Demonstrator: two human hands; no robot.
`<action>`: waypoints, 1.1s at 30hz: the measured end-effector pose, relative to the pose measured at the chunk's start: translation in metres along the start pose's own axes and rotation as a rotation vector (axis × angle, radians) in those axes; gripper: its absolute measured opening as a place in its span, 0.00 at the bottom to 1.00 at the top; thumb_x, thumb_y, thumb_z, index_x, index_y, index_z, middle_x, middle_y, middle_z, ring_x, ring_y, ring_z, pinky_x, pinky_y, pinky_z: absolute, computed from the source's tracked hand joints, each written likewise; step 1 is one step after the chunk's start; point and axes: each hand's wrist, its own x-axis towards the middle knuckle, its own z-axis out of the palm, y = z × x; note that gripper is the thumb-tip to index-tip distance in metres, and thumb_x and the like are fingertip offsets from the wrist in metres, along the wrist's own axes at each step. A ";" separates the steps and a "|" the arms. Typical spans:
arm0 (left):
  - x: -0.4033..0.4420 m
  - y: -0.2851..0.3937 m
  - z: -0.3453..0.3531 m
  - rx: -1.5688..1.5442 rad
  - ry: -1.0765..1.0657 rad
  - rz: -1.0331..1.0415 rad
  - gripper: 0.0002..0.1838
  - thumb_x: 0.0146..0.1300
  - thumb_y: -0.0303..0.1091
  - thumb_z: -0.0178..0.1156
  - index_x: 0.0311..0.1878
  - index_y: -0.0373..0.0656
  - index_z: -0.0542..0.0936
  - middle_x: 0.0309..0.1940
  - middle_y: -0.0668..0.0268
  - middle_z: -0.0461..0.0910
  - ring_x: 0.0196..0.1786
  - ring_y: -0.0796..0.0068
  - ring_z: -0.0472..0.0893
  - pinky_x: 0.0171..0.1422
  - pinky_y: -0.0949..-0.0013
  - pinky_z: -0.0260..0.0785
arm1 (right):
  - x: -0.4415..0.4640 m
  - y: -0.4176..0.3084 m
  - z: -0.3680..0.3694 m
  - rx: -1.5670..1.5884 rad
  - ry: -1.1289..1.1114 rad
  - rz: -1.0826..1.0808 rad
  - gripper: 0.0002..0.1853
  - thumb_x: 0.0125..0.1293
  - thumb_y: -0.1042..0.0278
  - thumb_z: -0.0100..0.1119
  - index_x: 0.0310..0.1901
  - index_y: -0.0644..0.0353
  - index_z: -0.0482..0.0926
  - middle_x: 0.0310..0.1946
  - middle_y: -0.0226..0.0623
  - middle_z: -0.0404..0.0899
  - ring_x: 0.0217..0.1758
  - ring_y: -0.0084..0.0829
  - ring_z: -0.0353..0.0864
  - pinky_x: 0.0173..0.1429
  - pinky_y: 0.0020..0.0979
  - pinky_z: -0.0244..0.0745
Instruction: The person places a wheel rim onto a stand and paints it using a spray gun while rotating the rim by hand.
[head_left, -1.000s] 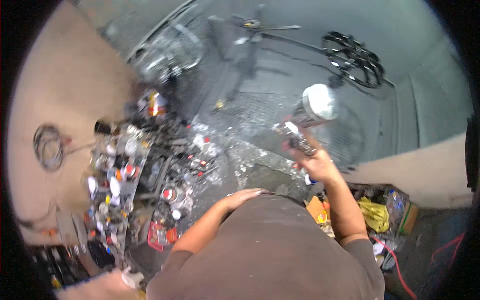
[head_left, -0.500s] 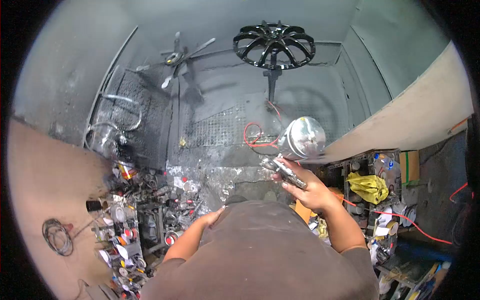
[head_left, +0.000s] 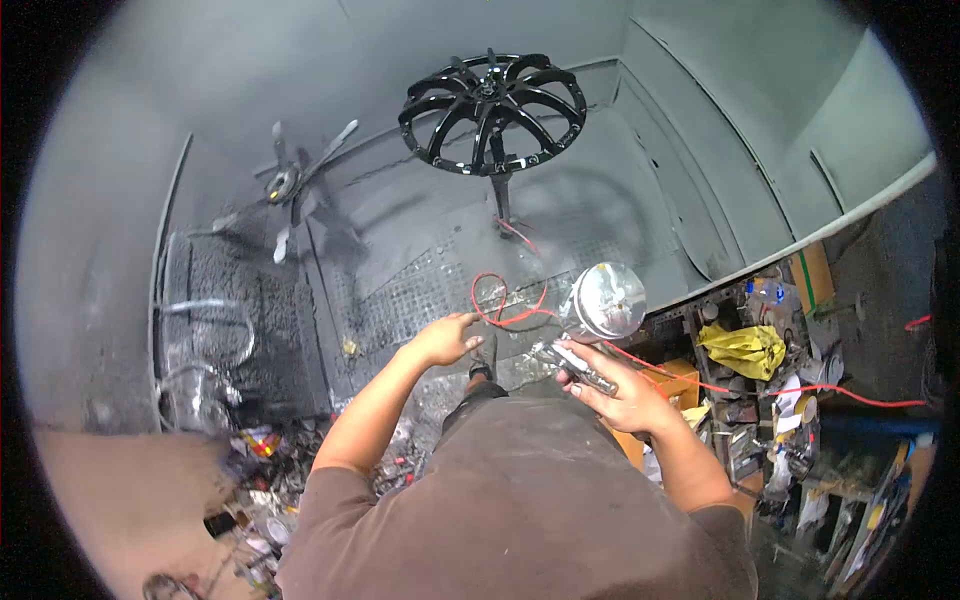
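Observation:
My right hand [head_left: 630,393] is closed around a spray gun [head_left: 588,370], its metal body lying across my fingers. A round silver cup [head_left: 612,300] sits above the gun, and a red air hose [head_left: 655,366] runs behind the hand. My left hand [head_left: 443,340] is held out in front of my body with thumb and fingers apart, holding nothing. Further ahead, a glossy black wheel rim [head_left: 492,112] is mounted on an upright stand [head_left: 502,195], out of reach of both hands.
A cross-armed stand [head_left: 285,187] is at the left by the grey wall. Red hose loops [head_left: 490,290] lie over the grated floor. Cluttered shelves with a yellow cloth [head_left: 742,350] stand at right; cans and litter crowd the lower left. One foot [head_left: 480,368] is forward.
My left hand has risen from beside my body and reached forward. The view has turned and moved closer to the wheel rim. My right hand still grips the spray gun.

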 end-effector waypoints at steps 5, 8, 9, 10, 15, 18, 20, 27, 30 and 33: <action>0.042 -0.026 -0.066 0.203 -0.138 0.178 0.31 0.66 0.47 0.61 0.68 0.43 0.71 0.60 0.47 0.77 0.62 0.47 0.76 0.67 0.52 0.68 | 0.053 -0.022 0.026 0.050 0.106 0.076 0.29 0.71 0.76 0.54 0.73 0.63 0.62 0.62 0.38 0.73 0.56 0.25 0.77 0.64 0.31 0.70; 0.064 -0.049 -0.095 0.008 -0.140 0.261 0.31 0.65 0.46 0.62 0.69 0.44 0.71 0.60 0.48 0.77 0.63 0.48 0.77 0.68 0.53 0.68 | 0.084 -0.038 0.037 0.090 0.126 0.170 0.29 0.72 0.75 0.54 0.73 0.63 0.62 0.58 0.38 0.75 0.54 0.25 0.78 0.63 0.30 0.70; 0.068 -0.051 -0.105 0.020 -0.119 0.291 0.30 0.65 0.46 0.62 0.68 0.44 0.72 0.59 0.48 0.77 0.62 0.48 0.77 0.67 0.53 0.68 | 0.091 -0.037 0.042 0.081 0.141 0.174 0.29 0.72 0.75 0.54 0.73 0.62 0.62 0.55 0.37 0.76 0.54 0.25 0.78 0.63 0.30 0.71; 0.072 -0.056 -0.113 0.035 -0.096 0.322 0.30 0.65 0.45 0.63 0.67 0.43 0.72 0.58 0.47 0.78 0.62 0.48 0.77 0.67 0.52 0.69 | 0.098 -0.037 0.047 0.073 0.156 0.174 0.29 0.72 0.75 0.54 0.73 0.62 0.61 0.53 0.37 0.77 0.53 0.25 0.78 0.62 0.30 0.71; 0.081 -0.069 -0.114 -0.058 -0.173 0.370 0.29 0.65 0.44 0.62 0.65 0.39 0.73 0.57 0.46 0.78 0.61 0.47 0.77 0.66 0.53 0.69 | 0.112 -0.068 0.068 0.181 0.268 0.256 0.30 0.71 0.75 0.55 0.74 0.59 0.61 0.49 0.35 0.79 0.52 0.23 0.78 0.53 0.26 0.75; 0.068 -0.085 -0.086 -0.108 -0.308 0.310 0.30 0.68 0.49 0.59 0.67 0.40 0.73 0.60 0.46 0.77 0.61 0.48 0.78 0.66 0.54 0.69 | 0.107 -0.077 0.074 0.225 0.334 0.245 0.32 0.70 0.75 0.57 0.74 0.58 0.61 0.51 0.35 0.79 0.51 0.22 0.79 0.46 0.24 0.76; 0.045 -0.096 -0.062 -0.152 -0.437 0.270 0.31 0.70 0.54 0.56 0.67 0.40 0.73 0.64 0.47 0.74 0.66 0.51 0.75 0.70 0.55 0.66 | 0.099 -0.080 0.073 0.203 0.335 0.258 0.33 0.68 0.75 0.58 0.74 0.59 0.61 0.54 0.37 0.80 0.49 0.22 0.79 0.42 0.22 0.75; -0.011 -0.163 -0.014 -0.351 -0.617 0.233 0.30 0.75 0.55 0.47 0.67 0.41 0.74 0.72 0.54 0.67 0.73 0.58 0.67 0.76 0.61 0.58 | 0.072 -0.099 0.080 0.195 0.536 0.146 0.32 0.68 0.77 0.55 0.73 0.66 0.59 0.54 0.43 0.80 0.55 0.30 0.80 0.47 0.26 0.77; -0.005 -0.168 -0.046 -0.388 -0.593 0.006 0.33 0.76 0.60 0.43 0.66 0.40 0.75 0.63 0.59 0.77 0.65 0.65 0.75 0.71 0.63 0.64 | 0.065 -0.120 0.087 0.166 0.614 0.084 0.32 0.68 0.75 0.57 0.72 0.67 0.60 0.52 0.43 0.79 0.55 0.33 0.79 0.65 0.37 0.71; 0.032 -0.176 -0.081 -0.633 -0.472 -0.067 0.38 0.75 0.65 0.38 0.65 0.39 0.75 0.61 0.57 0.78 0.64 0.62 0.76 0.68 0.58 0.67 | 0.057 -0.135 0.087 0.163 0.664 -0.012 0.32 0.66 0.78 0.57 0.72 0.68 0.60 0.51 0.44 0.79 0.54 0.34 0.79 0.63 0.38 0.72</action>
